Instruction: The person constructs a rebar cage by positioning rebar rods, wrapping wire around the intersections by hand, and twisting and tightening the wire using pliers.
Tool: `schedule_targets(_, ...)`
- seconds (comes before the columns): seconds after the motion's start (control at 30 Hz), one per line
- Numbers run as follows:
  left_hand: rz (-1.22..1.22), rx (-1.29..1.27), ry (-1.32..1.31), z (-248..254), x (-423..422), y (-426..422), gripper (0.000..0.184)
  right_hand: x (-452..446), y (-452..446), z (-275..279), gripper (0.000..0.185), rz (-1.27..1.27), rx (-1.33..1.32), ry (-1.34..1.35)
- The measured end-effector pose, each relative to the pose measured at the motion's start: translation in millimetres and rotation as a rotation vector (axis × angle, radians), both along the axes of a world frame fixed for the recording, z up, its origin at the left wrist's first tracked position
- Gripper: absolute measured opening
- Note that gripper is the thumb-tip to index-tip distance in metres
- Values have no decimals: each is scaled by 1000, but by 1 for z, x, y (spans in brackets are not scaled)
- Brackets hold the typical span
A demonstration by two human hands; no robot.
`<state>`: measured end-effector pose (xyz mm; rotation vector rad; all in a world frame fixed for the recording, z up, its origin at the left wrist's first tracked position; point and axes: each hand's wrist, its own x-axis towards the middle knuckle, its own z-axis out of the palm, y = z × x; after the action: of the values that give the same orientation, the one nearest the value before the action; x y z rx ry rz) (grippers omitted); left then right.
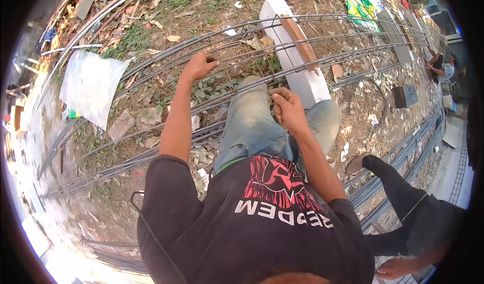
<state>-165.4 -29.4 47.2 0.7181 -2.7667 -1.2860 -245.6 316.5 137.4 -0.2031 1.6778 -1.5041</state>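
Long steel bars (pixel 206 100) with thin cross ties form a cage that runs across the view in front of my knees. My left hand (pixel 200 65) is over the upper bars, its fingers curled and thumb stretched out to the right; whatever it may hold is too small to make out. Close to the lower bars, above my knees, my right hand (pixel 287 106) is closed, with the index finger bent toward the bars. What lies in its fingers is hidden. A white block (pixel 297 77) supports the cage, with a brown wooden piece (pixel 301 42) on top.
Another person's dark-clothed leg (pixel 390 183) and hand (pixel 396 268) are at the lower right, beside bundled bars (pixel 368 190). A white sheet (pixel 93 87) lies at the left. A second block (pixel 396 37) and a dark box (pixel 405 96) stand to the right.
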Motion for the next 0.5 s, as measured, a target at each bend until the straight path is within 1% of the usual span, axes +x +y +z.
schedule_targets(0.1,4,77,-37,12,0,0,36,-4,-49,-4,25,189,81,155)
schedule_targets(0.2,93,144,-76,24,0,3,35,-4,-90,-25,25,232,142,304)
schedule_targets(0.3,98,148,-62,17,-4,-3,40,9,-118,-31,26,176,166,211)
schedule_targets(0.37,157,212,-113,17,-6,-2,39,15,-134,-64,26,112,201,398)
schedule_targets(0.4,187,241,-136,17,-7,-4,40,15,-142,-76,26,70,202,435)
schedule_targets(0.43,177,202,-189,13,-10,-9,41,16,-151,-86,26,27,204,472)
schedule_targets(0.5,156,125,-298,12,-17,-15,43,17,-161,-95,25,-52,188,448)
